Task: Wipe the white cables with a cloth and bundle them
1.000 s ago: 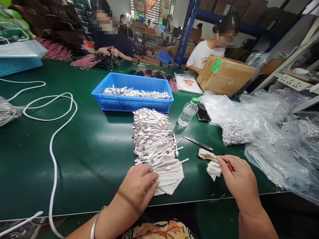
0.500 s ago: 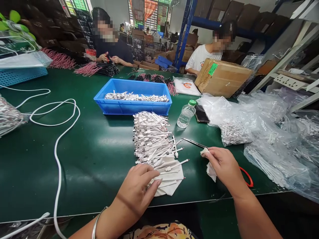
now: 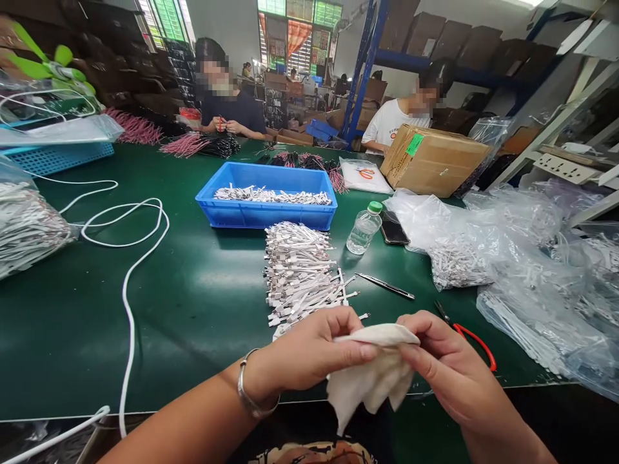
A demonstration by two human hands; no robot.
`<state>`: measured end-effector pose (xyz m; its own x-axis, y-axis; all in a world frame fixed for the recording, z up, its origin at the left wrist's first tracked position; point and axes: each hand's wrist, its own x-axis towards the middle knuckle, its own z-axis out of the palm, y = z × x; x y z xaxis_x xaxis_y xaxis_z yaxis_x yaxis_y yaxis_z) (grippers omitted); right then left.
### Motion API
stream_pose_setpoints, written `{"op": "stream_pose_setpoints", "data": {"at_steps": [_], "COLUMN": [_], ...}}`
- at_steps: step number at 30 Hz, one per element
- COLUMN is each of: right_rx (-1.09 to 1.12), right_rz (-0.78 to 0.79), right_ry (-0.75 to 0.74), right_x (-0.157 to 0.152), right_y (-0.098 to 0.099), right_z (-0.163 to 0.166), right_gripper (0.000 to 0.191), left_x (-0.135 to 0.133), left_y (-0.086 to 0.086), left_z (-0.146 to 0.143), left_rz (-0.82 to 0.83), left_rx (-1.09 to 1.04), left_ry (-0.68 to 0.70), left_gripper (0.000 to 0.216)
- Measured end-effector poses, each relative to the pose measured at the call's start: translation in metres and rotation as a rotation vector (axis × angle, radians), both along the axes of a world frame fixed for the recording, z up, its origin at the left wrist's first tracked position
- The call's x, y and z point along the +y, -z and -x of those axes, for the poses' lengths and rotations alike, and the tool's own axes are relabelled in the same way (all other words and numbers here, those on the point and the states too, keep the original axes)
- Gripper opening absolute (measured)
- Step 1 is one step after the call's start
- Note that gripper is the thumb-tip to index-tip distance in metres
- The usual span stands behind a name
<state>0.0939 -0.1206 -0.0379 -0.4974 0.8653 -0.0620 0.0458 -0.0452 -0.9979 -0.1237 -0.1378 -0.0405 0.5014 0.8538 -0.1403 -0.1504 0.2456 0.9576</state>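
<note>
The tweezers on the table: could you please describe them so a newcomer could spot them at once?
Start at the blue tray on the green table and come nearer to the heap of white cable pieces. Right of that heap, nearer than the water bottle, the tweezers lie on bare green. They are thin, straight and dark, unlike the red-handled cutters by the right hand and white cloth.

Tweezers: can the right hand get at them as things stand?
Likely yes: the tweezers lie bare on the table just beyond the right hand, nothing between, though its fingers pinch the white cloth.
</note>
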Motion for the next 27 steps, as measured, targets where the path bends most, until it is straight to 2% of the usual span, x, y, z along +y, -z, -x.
{"op": "stream_pose_setpoints", "data": {"at_steps": [2, 4, 6, 8, 11, 13, 16, 20, 22, 25, 27], "right_rx": [0.058, 0.072, 0.051, 0.006, -0.001, 0.105, 0.344, 0.545, 0.568, 0.505, 0.403], "right_rz": [0.217, 0.368, 0.397, 0.304, 0.059, -0.015, 0.088, 0.334, 0.413, 0.436, 0.424], "right_ry": [-0.065, -0.197, -0.346, -0.405, -0.283, -0.142, 0.022, 0.089, 0.077, -0.001, -0.099], "right_x": [0.001, 0.003, 0.007, 0.010, 0.012, 0.011, 0.009, 0.007, 0.007, 0.005, 0.004], "right_y": [0.004, 0.009, 0.013, 0.017, 0.021, 0.025, 0.029, 0.029, 0.030, 0.032, 0.033], "right_z": [0.004, 0.008, 0.011, 0.012, 0.012, 0.013, 0.023, 0.041, 0.048, 0.053, 0.053], "right_gripper": [0.021, 0.032, 0.035, 0.035, 0.029, 0.023, 0.018, 0.032, 0.036, 0.040, 0.041], "left_x": [-0.001, -0.002, -0.003, -0.003, -0.004, -0.005, -0.007, -0.010, -0.010, -0.011, -0.013], "left_y": [0.002, 0.002, 0.001, 0.000, -0.002, -0.001, 0.001, 0.007, 0.010, 0.010, 0.007], "left_z": [0.000, -0.001, -0.003, -0.004, -0.004, -0.004, -0.006, -0.008, -0.007, -0.003, 0.000], "left_rz": [0.085, 0.124, 0.126, 0.093, 0.028, -0.024, -0.105, -0.210, -0.287, -0.403, -0.434], "left_rx": [-0.136, -0.212, -0.240, -0.207, -0.081, 0.014, 0.114, 0.158, 0.192, 0.214, 0.163], "left_ry": [-0.069, -0.101, -0.108, -0.143, -0.265, -0.353, -0.422, -0.447, -0.508, -0.625, -0.612], "left_gripper": [0.037, 0.039, 0.039, 0.037, 0.034, 0.032, 0.029, 0.024, 0.020, 0.015, 0.012]}}
